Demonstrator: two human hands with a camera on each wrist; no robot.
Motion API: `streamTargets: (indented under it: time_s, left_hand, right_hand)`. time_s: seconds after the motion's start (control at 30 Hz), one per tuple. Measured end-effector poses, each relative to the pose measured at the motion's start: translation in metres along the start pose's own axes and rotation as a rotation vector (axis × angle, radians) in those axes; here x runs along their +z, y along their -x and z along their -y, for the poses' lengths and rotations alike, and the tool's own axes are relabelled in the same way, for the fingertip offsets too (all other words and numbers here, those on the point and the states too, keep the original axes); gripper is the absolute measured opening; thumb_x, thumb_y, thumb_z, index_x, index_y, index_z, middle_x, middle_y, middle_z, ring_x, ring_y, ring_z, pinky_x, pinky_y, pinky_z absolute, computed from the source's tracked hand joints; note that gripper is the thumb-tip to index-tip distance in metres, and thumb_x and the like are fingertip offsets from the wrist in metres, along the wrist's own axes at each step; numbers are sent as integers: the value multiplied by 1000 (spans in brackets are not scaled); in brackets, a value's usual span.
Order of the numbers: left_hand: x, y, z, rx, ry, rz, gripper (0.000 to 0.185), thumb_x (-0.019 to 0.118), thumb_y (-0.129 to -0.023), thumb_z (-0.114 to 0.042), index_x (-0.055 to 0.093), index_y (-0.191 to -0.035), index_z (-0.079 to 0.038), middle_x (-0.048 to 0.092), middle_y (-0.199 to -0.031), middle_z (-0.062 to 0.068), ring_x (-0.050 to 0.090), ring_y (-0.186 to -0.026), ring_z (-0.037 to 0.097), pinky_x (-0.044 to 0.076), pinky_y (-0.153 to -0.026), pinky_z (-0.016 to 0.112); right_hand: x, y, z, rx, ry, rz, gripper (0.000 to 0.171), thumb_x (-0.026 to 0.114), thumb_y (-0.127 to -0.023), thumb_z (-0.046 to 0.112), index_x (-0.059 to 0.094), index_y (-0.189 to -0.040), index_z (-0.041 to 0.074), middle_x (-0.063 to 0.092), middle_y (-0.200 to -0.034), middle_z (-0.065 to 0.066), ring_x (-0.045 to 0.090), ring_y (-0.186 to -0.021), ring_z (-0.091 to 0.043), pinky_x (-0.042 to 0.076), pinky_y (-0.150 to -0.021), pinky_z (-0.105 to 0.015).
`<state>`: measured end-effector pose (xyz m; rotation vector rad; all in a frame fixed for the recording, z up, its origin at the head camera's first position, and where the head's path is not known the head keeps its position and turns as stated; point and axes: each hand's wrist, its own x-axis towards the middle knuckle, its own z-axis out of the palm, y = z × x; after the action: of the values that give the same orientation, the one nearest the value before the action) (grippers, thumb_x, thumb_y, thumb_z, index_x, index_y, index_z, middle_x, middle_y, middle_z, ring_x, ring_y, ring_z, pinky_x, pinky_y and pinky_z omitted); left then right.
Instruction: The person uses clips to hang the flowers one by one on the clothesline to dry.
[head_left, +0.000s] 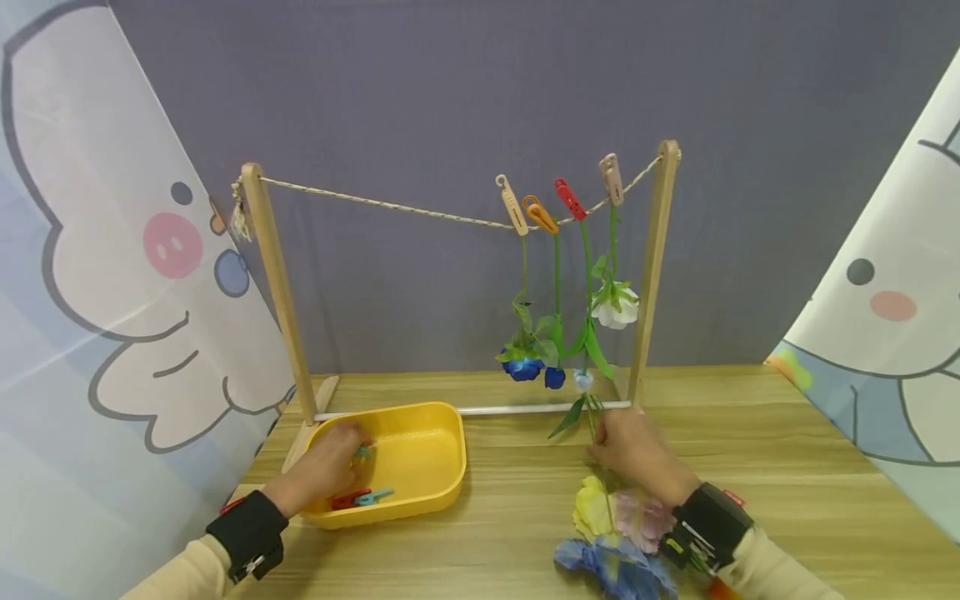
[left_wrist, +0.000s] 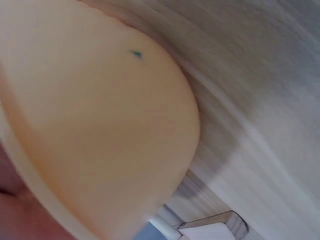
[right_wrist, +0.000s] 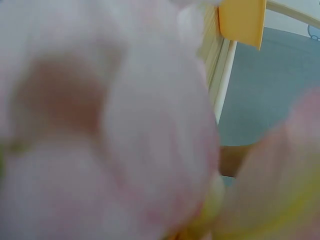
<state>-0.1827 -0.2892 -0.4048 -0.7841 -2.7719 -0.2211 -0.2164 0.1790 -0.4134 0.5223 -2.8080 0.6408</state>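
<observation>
Left hand (head_left: 330,467) reaches into the yellow tray (head_left: 442,433), fingers curled at a teal clothespin (head_left: 363,452); whether they have closed on it cannot be told. Two more pins, a red clothespin (head_left: 349,499) and a teal one, lie near the tray's front wall. Left wrist view: blurred tray wall only.

Right hand (head_left: 636,454) rests on the wooden surface (head_left: 750,450), fingers closed on the green stems (head_left: 596,417) of a bunch of artificial flowers (head_left: 615,533); heads (yellow, pink, blue) lie toward the person. Right wrist view: pink petals, out of focus.

Four flowers already hang head-down from pegs on the rope line (head_left: 390,206) between two wooden posts.

Handling, judged: flowers light, petals soft and crushable, stems thin but fairly stiff; grip at the stem. Pins small, rigid, smooth; pinch at the tail end.
</observation>
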Motion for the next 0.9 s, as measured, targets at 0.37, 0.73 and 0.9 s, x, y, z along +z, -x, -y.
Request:
streamTargets:
  time_s: [0.37, 0.73, 0.9]
  left_hand:
    - [4, -5, -2, -17, -15, 8, 35, 88, -72, 8, 68, -100, 4, 61, -96, 11, 63, -86, 29, 57, -76, 41]
    - [5, -6, -1, -41, -30, 29, 32, 89, -72, 4, 67, -95, 1, 56, -88, 6, 53, -78, 21, 52, -70, 37]
    - [5, -8, -2, -47, -6, 43, 30, 86, -73, 8, 62, -89, -3, 52, -84, 4, 50, -74, 18, 49, -66, 34]
  right_hand:
    - [7, 2, 13, 75, -1, 51, 38, 71, -72, -3, 48, -50, 17, 41, -49, 9, 40, -46, -10, 32, -42, -25]
    - [8, 9, 21, 45, -86, 59, 17, 65, -68, -9, 63, -69, 7, 57, -63, 3, 47, -55, -9, 43, -47, -24]
    - [6, 11, 25, 50, -86, 70, 18, 67, -68, -8, 66, -78, 7, 61, -68, 2, 54, -62, -12, 51, -55, -28]
